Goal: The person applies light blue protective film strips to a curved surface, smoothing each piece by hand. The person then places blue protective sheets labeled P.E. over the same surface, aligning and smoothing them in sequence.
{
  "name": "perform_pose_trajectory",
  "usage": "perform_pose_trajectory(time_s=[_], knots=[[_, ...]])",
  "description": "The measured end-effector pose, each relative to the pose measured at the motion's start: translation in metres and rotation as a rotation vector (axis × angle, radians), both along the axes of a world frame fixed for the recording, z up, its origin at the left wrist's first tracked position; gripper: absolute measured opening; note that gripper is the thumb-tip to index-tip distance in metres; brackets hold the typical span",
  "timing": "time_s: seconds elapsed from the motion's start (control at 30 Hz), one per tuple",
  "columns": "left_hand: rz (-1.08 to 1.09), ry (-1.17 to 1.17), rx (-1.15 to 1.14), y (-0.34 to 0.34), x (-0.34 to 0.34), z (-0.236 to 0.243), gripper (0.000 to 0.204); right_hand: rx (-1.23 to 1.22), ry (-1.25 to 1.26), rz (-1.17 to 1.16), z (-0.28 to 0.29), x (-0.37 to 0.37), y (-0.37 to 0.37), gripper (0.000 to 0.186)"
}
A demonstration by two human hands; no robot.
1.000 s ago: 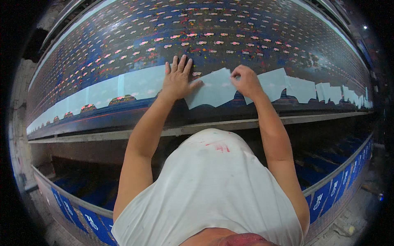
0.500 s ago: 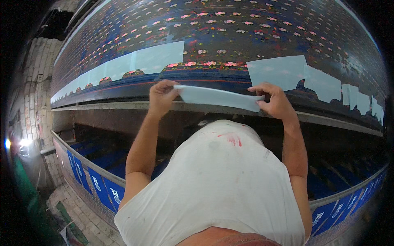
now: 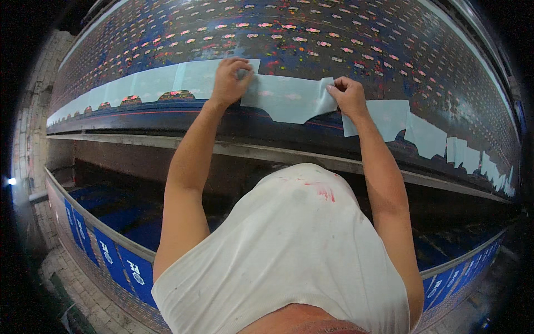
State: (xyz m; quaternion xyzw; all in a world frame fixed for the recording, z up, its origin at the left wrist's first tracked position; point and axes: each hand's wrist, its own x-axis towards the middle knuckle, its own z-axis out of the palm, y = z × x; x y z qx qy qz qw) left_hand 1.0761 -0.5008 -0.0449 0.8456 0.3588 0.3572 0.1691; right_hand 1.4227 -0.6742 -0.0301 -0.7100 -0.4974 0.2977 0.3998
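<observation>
A pale, see-through sheet [image 3: 286, 94] lies against the long dark surface [image 3: 311, 50] with its printed rows of small pink and white marks. My left hand [image 3: 229, 82] is closed on the sheet's upper left corner, where it overlaps a neighbouring sheet; a small grey patch shows at the fingers, too unclear to name. My right hand [image 3: 349, 94] pinches the upper right corner, which is curled up off the surface. The lower edge of the sheet has a cut-out curve on its right side.
A row of similar pale sheets [image 3: 150, 80] runs left along the surface, and another row [image 3: 425, 133] runs right. Nearer to me is a ledge [image 3: 161, 140], then a dark trough edged by a rail [image 3: 105, 222] with blue panels [image 3: 136, 273]. Brick paving [image 3: 67, 267] lies at left.
Both hands have moved forward and up, bringing the sheet from above the near ledge onto the printed surface, between the two rows. The sheet has gone from edge-on to spread flat.
</observation>
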Motion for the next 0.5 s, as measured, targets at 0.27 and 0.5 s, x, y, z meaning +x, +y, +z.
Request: perform_pose_trajectory(time_s=[0.27,0.5], knots=[[-0.147,0.076,0.016,-0.003,-0.001,-0.006,0.019,0.080,0.221,0.009,-0.024,0.023,-0.022,0.004],[-0.084,-0.009,-0.014,0.035,-0.016,-0.006,0.017,-0.040,0.149,-0.240,-0.008,-0.006,-0.005,0.014]])
